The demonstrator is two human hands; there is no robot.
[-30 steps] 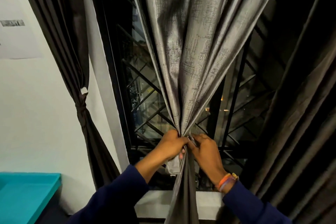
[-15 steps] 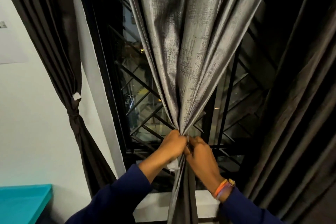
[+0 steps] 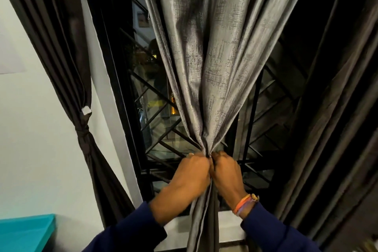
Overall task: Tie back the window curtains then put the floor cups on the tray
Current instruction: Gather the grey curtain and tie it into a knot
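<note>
Head view: the grey curtain (image 3: 214, 63) hangs at centre before the barred window (image 3: 155, 120), gathered to a narrow waist. The left hand (image 3: 194, 172) and right hand (image 3: 226, 170), fists touching, both clench this waist. At far left hangs a tied dark curtain (image 3: 81, 133).

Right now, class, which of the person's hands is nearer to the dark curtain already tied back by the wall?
Left. The left hand grips the grey curtain on the side facing the tied dark curtain; the right hand grips just beyond it, farther away.
</note>
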